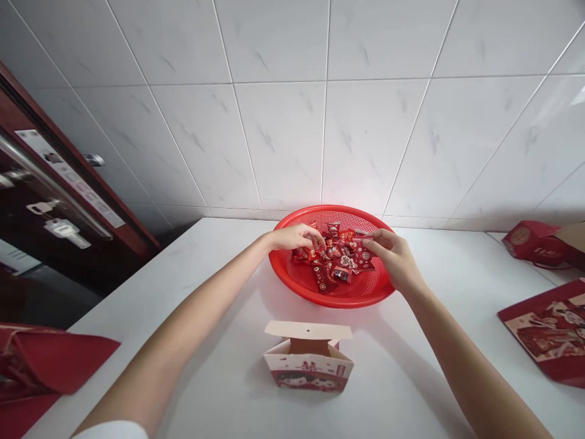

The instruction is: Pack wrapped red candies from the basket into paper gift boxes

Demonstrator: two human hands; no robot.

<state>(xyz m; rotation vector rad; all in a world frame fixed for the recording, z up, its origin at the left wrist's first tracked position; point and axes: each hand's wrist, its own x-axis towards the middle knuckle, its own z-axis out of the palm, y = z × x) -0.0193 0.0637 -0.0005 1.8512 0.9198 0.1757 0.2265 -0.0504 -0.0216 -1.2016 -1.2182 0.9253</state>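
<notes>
A round red plastic basket point(292, 285) with a perforated wall stands on the white surface by the wall. Inside it lies a pile of red wrapped candies point(324, 277). My right hand point(393, 253) pinches the edge of a flat red candy packet point(363, 253) with pale print, between thumb and fingers. At the pile's left side, my left hand point(297, 236) has its fingers bent down among the wrappers; what lies between the fingertips is hard to make out. Nearer to me, a small red and cream paper box point(311, 372) stands upright with its top flap open.
At the right are a red printed bag point(548, 332) and a red box point(537, 244). Another red box point(59, 360) sits at the left edge. White tiles point(278, 140) rise behind the table point(219, 372). A dark red door point(68, 201) with keys hanging is at the far left.
</notes>
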